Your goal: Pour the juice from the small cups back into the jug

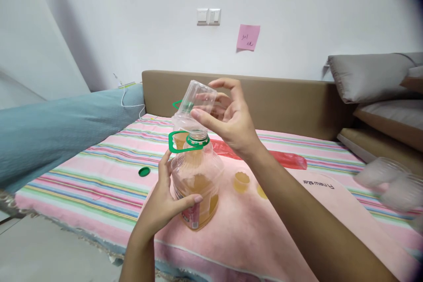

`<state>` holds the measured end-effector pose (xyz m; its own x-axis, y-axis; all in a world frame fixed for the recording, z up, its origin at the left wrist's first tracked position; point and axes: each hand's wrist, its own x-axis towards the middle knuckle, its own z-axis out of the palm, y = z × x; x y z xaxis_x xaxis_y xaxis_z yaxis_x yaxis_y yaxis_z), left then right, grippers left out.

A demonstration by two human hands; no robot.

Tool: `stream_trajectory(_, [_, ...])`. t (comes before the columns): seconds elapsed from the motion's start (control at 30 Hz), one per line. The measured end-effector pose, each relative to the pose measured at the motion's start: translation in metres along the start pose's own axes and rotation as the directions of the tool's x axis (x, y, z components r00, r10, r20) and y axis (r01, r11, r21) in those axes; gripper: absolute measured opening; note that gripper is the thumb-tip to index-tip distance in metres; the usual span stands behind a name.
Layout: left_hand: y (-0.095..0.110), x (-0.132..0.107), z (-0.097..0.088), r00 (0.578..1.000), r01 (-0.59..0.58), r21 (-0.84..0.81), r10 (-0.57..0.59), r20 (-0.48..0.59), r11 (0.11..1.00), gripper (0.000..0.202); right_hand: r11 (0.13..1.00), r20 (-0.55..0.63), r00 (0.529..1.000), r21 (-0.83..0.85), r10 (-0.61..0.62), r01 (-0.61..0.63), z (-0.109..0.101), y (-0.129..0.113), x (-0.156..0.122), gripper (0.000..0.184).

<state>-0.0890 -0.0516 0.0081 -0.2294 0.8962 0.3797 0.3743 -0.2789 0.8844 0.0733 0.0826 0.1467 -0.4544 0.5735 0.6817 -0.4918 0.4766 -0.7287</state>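
My left hand is wrapped round the side of a large clear plastic bottle, its thumb across the label. Amber liquid fills the lower part of this upright bottle, and its neck carries a green ring and carrying handle. The mouth has no cap. Just above it, my right hand pinches a clear plastic cup between thumb and fingers, tilted. No liquid shows in the cup. Partly hidden behind them stands a second bottle with a green handle. A green cap lies to the left on the striped sheet.
Small cups of yellow liquid stand on the pink mat, partly behind my right forearm. A red plastic bag lies farther back. Stacked clear containers and cushions are at right. A brown headboard closes off the back.
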Motion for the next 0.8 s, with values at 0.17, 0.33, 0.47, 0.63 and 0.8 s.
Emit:
stream_trajectory(0.17, [0.0013, 0.0004, -0.0003, 1.0, -0.008, 0.021, 0.008, -0.004, 1.0, 0.13, 1.0, -0.016, 1.0, 0.012, 0.004, -0.004, 0.0, 0.0051, 0.0005, 0.095])
stream_trajectory(0.33, [-0.0004, 0.0007, -0.0006, 1.0, -0.008, 0.033, 0.008, -0.009, 0.999, 0.131, 0.999, 0.013, 0.999, 0.028, 0.03, -0.03, -0.0025, 0.0049, 0.0024, 0.084])
stream_trajectory(0.47, [-0.0014, 0.0016, 0.0003, 1.0, -0.021, 0.03, 0.022, -0.011, 0.999, 0.13, 0.998, 0.022, 0.999, 0.057, 0.041, -0.042, -0.0014, 0.0007, 0.0025, 0.072])
stream_trajectory(0.63, [-0.0017, 0.001, 0.0005, 1.0, -0.018, 0.034, 0.018, -0.014, 0.999, 0.13, 0.995, -0.033, 0.999, 0.089, 0.04, -0.037, 0.0011, -0.0009, 0.0007, 0.067])
stream_trajectory(0.8, [-0.0017, 0.0002, 0.0003, 1.0, -0.005, 0.025, 0.006, -0.02, 1.0, 0.132, 0.996, -0.078, 0.997, 0.088, 0.016, -0.009, 0.0016, 0.0007, -0.001, 0.065])
